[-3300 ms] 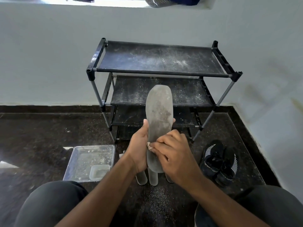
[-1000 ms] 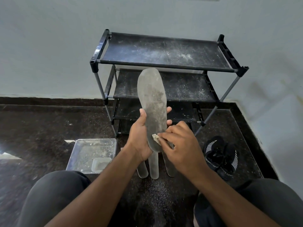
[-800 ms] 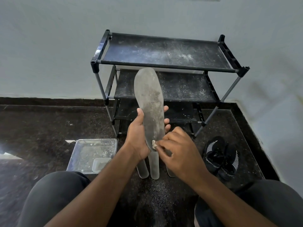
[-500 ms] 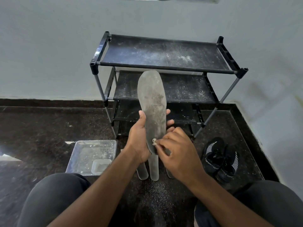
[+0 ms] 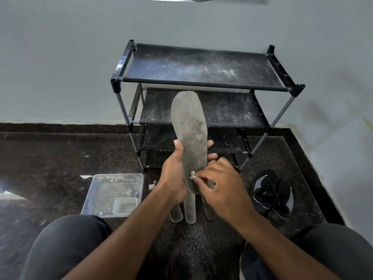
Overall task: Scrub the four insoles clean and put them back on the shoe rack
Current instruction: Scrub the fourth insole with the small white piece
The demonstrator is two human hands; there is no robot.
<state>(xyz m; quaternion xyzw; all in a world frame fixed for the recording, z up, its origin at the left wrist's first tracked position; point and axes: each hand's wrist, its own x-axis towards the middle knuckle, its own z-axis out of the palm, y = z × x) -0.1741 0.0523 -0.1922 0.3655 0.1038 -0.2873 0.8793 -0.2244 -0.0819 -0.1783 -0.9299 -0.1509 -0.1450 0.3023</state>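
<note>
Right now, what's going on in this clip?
A person sits on the floor cleaning insoles. The left hand holds one grey insole upright, while the right hand pinches a small scrub piece against its lower end. Three more insoles lie on the floor below. The shoe rack holds none yet. A clear tray and black shoes sit alongside.

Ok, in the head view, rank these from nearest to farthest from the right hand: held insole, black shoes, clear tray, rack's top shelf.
From the right hand:
1. Held insole, touching it, just left.
2. Black shoes, on the floor to the right.
3. Clear tray, on the floor, far left.
4. Top shelf, up by the wall.
</note>
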